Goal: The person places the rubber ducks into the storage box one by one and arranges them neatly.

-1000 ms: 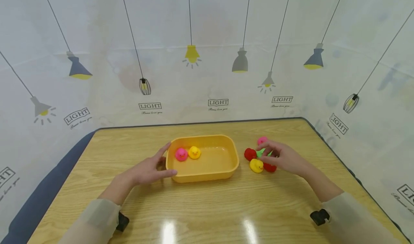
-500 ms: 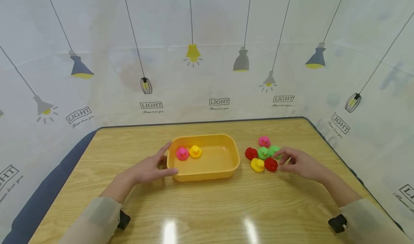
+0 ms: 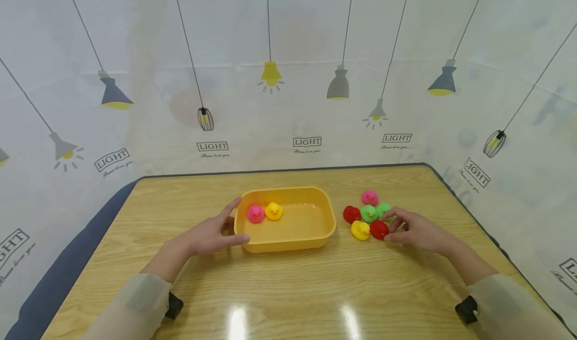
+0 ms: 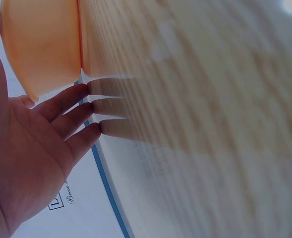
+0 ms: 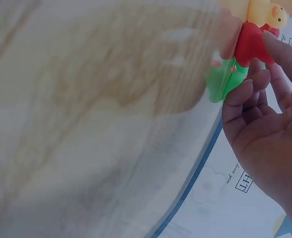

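Note:
A yellow plastic basin [image 3: 288, 245] holds a pink rubber duck [image 3: 255, 214] and a yellow one [image 3: 273, 211] at its left end. My left hand [image 3: 208, 236] rests against that end, thumb at the near rim and index finger at the far corner; the left wrist view shows its other fingers extended down to the table. To the basin's right, my right hand [image 3: 413, 231] reaches beside a red rubber duck [image 3: 379, 230], thumb and index finger apart around its right side. The right wrist view has the thumb tip overlapping that duck [image 5: 250, 44]; contact is unclear.
Clustered around the red duck are a yellow duck [image 3: 360, 230], another red duck [image 3: 351, 214], two green ducks [image 3: 369, 214] and a pink duck [image 3: 370, 197] at the back. All stand on a wooden table [image 3: 288, 290] edged by a lamp-print cloth [image 3: 252, 119].
My right hand has drawn back rightward from over the ducks, uncovering them, then come slightly left to the near red duck. The left hand stays at the basin.

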Motion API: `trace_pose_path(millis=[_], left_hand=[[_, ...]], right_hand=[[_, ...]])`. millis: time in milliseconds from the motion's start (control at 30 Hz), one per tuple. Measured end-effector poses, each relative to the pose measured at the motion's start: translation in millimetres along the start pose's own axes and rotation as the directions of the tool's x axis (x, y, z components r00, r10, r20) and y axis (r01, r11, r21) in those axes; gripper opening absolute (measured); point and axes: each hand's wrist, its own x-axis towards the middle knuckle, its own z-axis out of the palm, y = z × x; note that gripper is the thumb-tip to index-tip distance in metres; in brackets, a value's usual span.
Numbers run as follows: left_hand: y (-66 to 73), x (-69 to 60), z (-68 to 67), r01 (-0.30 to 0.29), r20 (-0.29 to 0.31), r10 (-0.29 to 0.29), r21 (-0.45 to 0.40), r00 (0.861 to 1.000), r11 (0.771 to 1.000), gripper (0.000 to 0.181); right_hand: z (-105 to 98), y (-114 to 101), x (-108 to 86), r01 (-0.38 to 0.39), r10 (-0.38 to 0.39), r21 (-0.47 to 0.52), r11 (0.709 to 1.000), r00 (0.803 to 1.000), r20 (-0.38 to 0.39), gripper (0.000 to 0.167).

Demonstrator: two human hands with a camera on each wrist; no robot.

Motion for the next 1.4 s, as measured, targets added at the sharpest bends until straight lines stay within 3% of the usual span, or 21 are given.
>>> trace_pose_path(millis=[333,633,1067,1400], left_hand=[[1.9,0.5,-0.3,-0.014,0.008,0.014,-0.004,1.000,1.000,0.115],[2.1,-1.0,0.9,-0.014,0.008,0.014,-0.004,1.000,1.000,0.114],[2.2,-2.5,-0.7,-0.019,-0.001,0.019,-0.008,1.000,1.000,0.114],[1.6,-2.0,-1.5,-0.022,-0.001,0.022,-0.004,1.000,1.000,0.115]], right_hand=[[3,8,3.3,0.001,-0.001,0.028,1.000,1.000,0.007,0.041],[2,-1,-3.3,-0.024,0.024,0.020,1.000,1.000,0.007,0.039],[-8,-21,-13.0,0.093,-0.093,-0.001,0.996,0.992,-0.088,0.034],[-1,-48,-0.7,0.153,-0.156,-0.029,0.988,0.979,-0.135,0.035]])
